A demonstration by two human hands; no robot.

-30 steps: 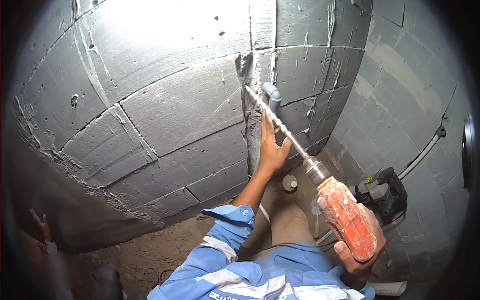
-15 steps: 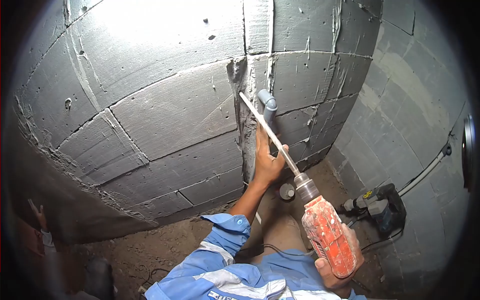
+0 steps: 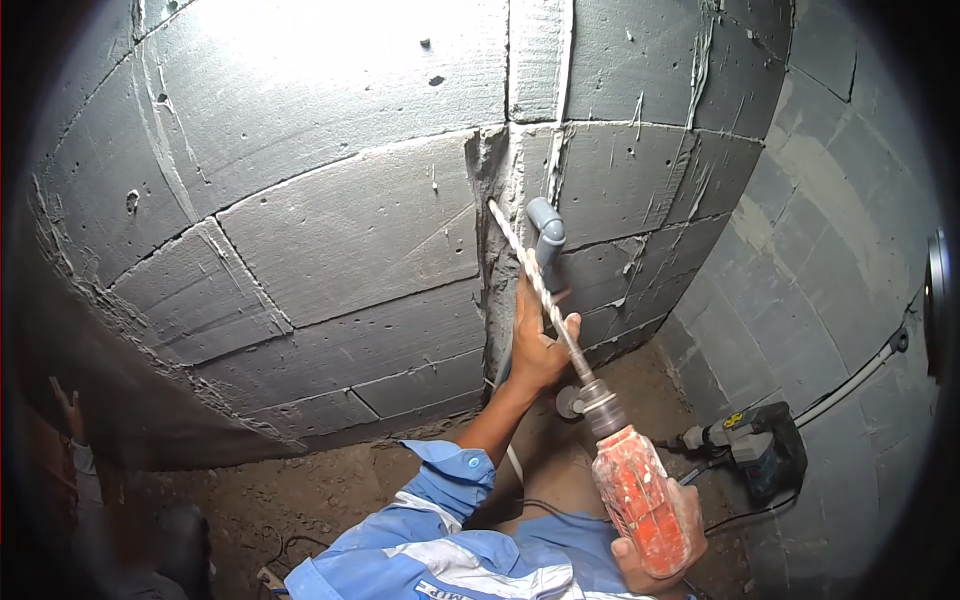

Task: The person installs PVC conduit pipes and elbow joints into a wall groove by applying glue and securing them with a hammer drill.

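My right hand [image 3: 655, 540] grips a worn red hammer drill [image 3: 643, 495] spattered with white. Its long spiral bit [image 3: 540, 285] slants up and left, with the tip at the rough groove [image 3: 497, 185] cut in the block wall. Just right of the groove stands a grey plastic pipe with an elbow [image 3: 547, 220] on top. My left hand [image 3: 538, 345] is closed around this pipe below the elbow, partly behind the bit.
A second, dark power drill [image 3: 765, 450] rests by the right-hand wall, near a light conduit [image 3: 850, 380]. A cable [image 3: 560, 505] crosses my leg. At the far left another person's hand [image 3: 70, 412] shows. Rubble covers the dirt floor [image 3: 370, 490].
The wall has shifted slightly right and down in view. The bit's spiral shows clearly now, where it was smooth and blurred before. The red drill's body sits slightly lower and farther left.
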